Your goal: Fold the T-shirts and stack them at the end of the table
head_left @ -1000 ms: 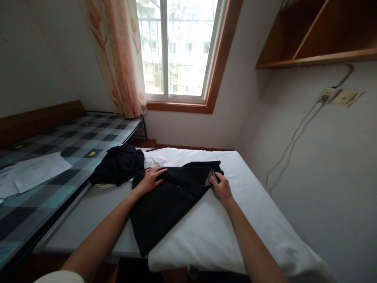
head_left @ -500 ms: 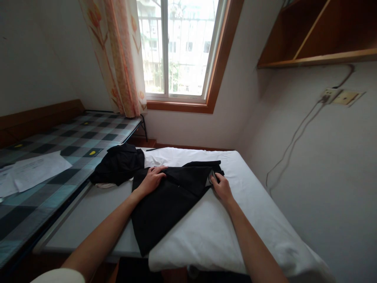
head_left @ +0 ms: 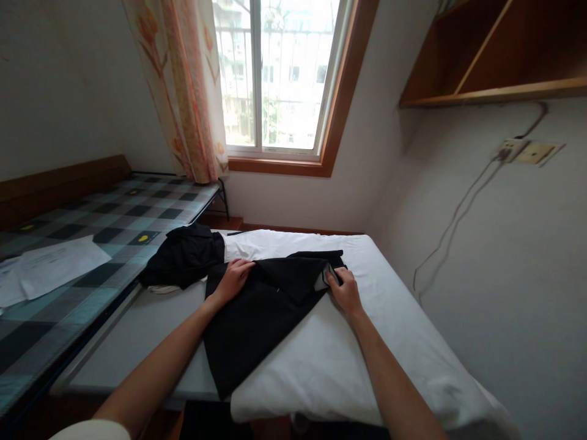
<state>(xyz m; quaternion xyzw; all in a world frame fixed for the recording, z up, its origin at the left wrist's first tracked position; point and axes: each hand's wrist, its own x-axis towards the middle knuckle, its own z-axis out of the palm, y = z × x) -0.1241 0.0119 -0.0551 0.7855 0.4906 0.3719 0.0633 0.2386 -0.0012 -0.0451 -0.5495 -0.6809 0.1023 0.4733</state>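
Note:
A folded black garment (head_left: 257,324), perhaps shorts or trousers, lies over the white cloth and the bare board in front of me. Its grey inner lining (head_left: 321,280) shows at the right end. My left hand (head_left: 233,280) rests on the upper left part of the garment with its fingers stretched out over the fabric. At the opposite end, my right hand (head_left: 346,290) pinches the edge beside the lining, thumb on the near side. Another strip of black fabric (head_left: 321,252) shows behind the top fold.
Bunched dark clothing (head_left: 183,256) lies left of the garment. White cloth (head_left: 413,342) covers the right of the ironing-height surface. A checked bed (head_left: 151,208) with papers (head_left: 59,263) stands left. Wall shelf (head_left: 513,91), socket (head_left: 513,150) and hanging cord (head_left: 452,226) are right; a window (head_left: 279,153) is ahead.
My left hand has slid slightly left on the fabric. The right end's edge is folded a little further open, showing slightly more grey lining; my right hand keeps its hold.

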